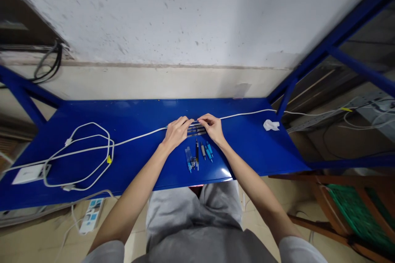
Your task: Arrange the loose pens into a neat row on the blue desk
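Two bare hands meet at the middle of a blue metal counter [129,160] set against a stained white wall [185,12]; blue frame struts [336,33] rise at the right, and pale floor shows below the near edge. A white cable [135,137] runs across the counter from left to right, looping at the left beside a white adapter box [29,173]. A power strip [91,209] lies on the floor under the left end. A crumpled white tissue [270,125] sits near the right rear corner. The left hand [175,131] and right hand [212,128] each pinch one end of a row of dark pens [196,130], fingers closed on them, the pens lying flat on the counter between the two hands. Just nearer the person, loose pen parts [199,153], blue, clear and black, lie in a small cluster close to the front edge. Bare counter extends to either side of the hands.
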The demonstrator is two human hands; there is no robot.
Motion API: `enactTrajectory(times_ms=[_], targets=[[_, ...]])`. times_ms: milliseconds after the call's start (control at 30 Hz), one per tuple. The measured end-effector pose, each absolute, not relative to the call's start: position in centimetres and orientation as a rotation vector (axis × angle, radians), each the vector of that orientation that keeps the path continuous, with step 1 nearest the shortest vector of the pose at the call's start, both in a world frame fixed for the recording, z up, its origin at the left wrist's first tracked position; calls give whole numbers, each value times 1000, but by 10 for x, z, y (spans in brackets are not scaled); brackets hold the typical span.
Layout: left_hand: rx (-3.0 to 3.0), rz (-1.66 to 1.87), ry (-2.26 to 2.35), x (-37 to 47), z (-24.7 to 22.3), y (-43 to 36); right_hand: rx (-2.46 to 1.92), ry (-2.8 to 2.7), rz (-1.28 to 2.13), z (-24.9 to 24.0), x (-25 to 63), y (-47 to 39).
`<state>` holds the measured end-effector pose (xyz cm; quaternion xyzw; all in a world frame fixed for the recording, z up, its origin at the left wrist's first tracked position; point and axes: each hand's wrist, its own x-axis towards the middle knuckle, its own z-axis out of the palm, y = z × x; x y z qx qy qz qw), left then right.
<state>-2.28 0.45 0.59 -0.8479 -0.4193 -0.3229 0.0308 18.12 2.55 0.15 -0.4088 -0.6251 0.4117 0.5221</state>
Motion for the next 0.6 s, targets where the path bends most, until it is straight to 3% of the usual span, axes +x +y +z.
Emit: enactTrajectory(times_ms=[600], targets=[[-2639,-1055,-1294,-22,3,5,-964,-1502,917,5,180,22]])
